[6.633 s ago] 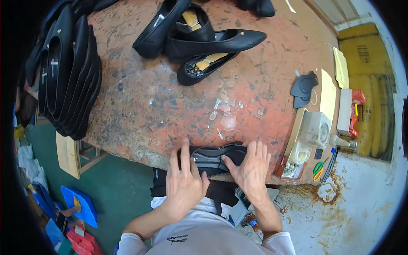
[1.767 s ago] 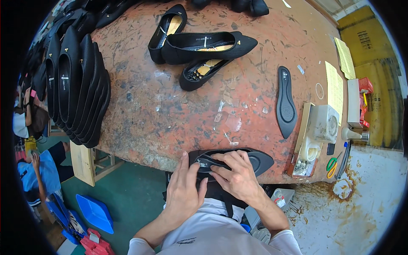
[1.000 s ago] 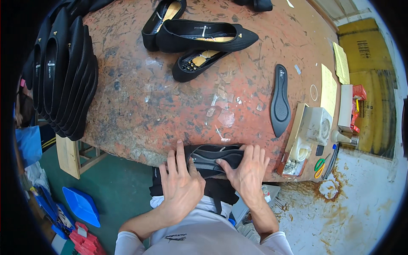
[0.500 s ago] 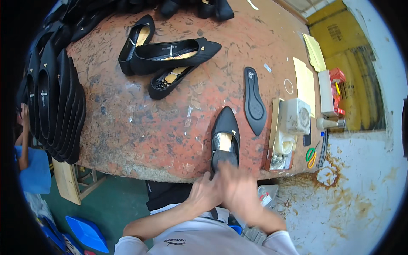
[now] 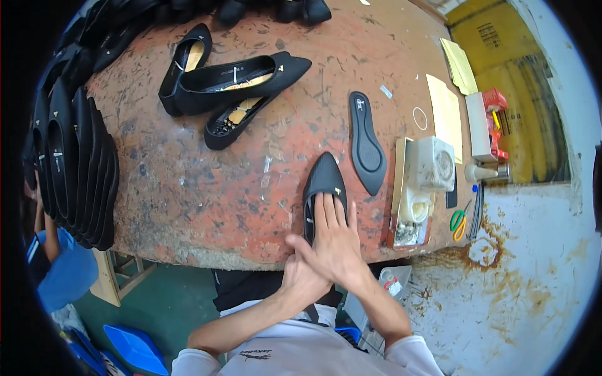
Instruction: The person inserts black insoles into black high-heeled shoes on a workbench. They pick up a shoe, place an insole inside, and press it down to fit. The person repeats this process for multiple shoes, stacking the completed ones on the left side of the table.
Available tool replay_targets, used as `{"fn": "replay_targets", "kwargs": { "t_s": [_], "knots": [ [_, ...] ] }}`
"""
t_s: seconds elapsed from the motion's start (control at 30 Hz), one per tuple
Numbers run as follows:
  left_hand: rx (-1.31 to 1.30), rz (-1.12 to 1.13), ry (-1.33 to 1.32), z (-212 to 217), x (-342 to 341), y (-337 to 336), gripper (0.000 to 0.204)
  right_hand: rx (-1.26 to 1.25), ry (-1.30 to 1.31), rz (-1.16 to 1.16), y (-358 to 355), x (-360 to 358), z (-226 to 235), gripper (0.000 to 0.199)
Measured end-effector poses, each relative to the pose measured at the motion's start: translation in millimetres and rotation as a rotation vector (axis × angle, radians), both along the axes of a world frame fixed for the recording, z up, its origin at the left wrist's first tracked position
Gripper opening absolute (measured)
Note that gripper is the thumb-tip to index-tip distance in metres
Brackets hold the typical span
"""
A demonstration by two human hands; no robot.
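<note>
A black pointed flat shoe (image 5: pixel 325 172) with a small gold ornament lies at the table's near edge, toe pointing away from me. My right hand (image 5: pixel 337 250) reaches into its opening, fingers stretched out flat along the inside and thumb spread to the left. Beneath that palm, my left hand (image 5: pixel 301 276) is closed at the heel end of the shoe; its fingertips are mostly covered. To the right of the shoe rests a loose black insole (image 5: pixel 365 141), heel end away from me.
Further back lie several black flats (image 5: pixel 238 91). Stacked shoes (image 5: pixel 81 169) line the left edge. At right stand a stained white container (image 5: pixel 433 164), green-and-orange scissors (image 5: pixel 458 224), yellow paper sheets (image 5: pixel 444 113) and a box (image 5: pixel 481 131). Another person's blue-clad body (image 5: pixel 69 269) shows far left.
My right hand, blurred over the heel before, now lies flat with its fingers deeper inside the shoe. My left hand stays at the heel. The whole view has shifted slightly.
</note>
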State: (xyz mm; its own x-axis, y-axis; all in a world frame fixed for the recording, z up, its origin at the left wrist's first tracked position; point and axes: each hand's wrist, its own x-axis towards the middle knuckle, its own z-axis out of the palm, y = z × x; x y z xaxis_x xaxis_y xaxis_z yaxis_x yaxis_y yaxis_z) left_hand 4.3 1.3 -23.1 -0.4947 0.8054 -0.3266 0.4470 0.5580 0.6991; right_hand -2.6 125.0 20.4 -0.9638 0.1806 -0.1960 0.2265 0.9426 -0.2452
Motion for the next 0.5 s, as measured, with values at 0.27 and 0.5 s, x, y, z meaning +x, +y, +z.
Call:
{"fn": "replay_targets", "kwargs": {
  "t_s": [0.27, 0.5],
  "knots": [
    [0.186, 0.114, 0.133, -8.4, 6.0, 2.6, 0.057, -0.057, -0.046, -0.035, -2.4, -8.1, -1.7, 0.115],
    [0.302, 0.146, 0.200, -14.0, 8.5, 0.6, 0.053, 0.094, 0.247, 0.099, -10.8, 9.1, -5.9, 0.104]
  ]
}}
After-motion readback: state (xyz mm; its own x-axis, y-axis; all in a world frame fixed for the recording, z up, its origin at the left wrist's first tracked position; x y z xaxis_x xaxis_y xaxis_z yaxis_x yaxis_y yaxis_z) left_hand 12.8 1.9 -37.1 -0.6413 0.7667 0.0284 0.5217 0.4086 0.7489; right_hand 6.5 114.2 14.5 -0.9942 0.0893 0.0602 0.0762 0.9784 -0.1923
